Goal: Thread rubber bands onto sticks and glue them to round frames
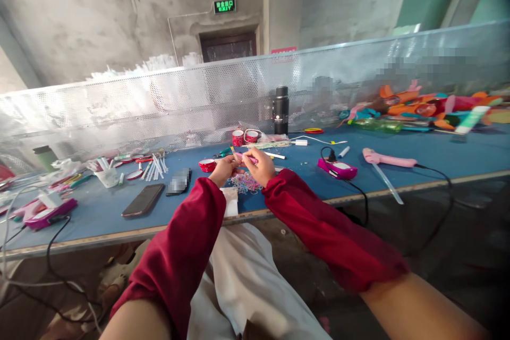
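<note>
Both hands are meeting over the near edge of the blue worktop (pixel 99 212), the left hand (pixel 224 168) and the right hand (pixel 260 165) each closing their fingertips on a thin pink piece (pixel 247 158) that is spanning the gap between them. Directly beneath them a heap of coloured elastic bands (pixel 246 184) is lying on the worktop. Further out, a red tape roll (pixel 207 165) is sitting just left of the left hand, a dark phone (pixel 143 200) is lying well to the left, and a black flask (pixel 281 110) is standing upright against the perforated screen (pixel 159 101).
</note>
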### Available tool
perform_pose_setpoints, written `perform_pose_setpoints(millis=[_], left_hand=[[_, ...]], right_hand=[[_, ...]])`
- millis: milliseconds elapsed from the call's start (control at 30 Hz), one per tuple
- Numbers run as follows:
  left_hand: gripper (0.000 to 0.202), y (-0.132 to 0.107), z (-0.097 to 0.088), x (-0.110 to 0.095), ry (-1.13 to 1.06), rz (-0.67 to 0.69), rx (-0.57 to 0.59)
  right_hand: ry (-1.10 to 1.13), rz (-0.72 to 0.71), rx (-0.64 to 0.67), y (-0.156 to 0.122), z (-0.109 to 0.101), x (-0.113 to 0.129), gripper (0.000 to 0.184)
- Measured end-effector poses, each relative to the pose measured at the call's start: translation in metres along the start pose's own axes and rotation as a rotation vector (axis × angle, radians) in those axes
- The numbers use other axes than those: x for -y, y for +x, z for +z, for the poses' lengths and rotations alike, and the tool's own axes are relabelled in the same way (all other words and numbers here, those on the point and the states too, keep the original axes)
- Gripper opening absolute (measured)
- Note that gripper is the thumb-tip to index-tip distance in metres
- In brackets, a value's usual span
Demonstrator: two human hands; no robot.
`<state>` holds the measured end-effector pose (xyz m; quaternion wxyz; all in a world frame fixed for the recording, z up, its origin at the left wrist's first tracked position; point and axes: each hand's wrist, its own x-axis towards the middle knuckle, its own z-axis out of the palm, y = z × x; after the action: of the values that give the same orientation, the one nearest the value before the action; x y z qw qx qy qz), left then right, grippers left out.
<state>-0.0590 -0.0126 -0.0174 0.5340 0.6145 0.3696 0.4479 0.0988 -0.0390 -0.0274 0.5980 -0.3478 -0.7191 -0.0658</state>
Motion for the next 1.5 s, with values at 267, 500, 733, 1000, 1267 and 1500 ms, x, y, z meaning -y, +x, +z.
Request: perform_pose_setpoints(millis=[267,500,733,1000,1267,1500], left_hand=[[0.031,-0.0019,0.0015,-0.0021,-0.001,-0.005,-0.006],[0.026,-0.0014,0.0009,-0.0015,-0.001,0.003,0.002],[0.021,-0.0015,0.0012,-0.0013,-0.002,0.006,-0.001],[0.021,-0.0010,0.0011,-0.0013,0.001,0.002,-0.002],[0.023,-0.0001,0.0002,-0.0006,-0.015,0.001,-0.003],[0.019,-0.0030,0.0017,-0.0037,-0.006,-0.011,-0.018]], right_hand=[[0.024,-0.013,0.005,0.0000,0.0000,-0.0001,0.018],[0.034,0.000,-0.005,0.0001,0.0007,-0.0007,0.019],[0.023,-0.009,-0.026,0.0001,0.0009,-0.0012,0.019],[0.035,-0.010,-0.016,0.0003,0.0018,-0.0024,0.018],[0.028,-0.015,-0.021,-0.0001,0.0018,-0.0020,0.018],[0.031,-0.010,-0.013,0.0003,0.0013,-0.0014,0.018]])
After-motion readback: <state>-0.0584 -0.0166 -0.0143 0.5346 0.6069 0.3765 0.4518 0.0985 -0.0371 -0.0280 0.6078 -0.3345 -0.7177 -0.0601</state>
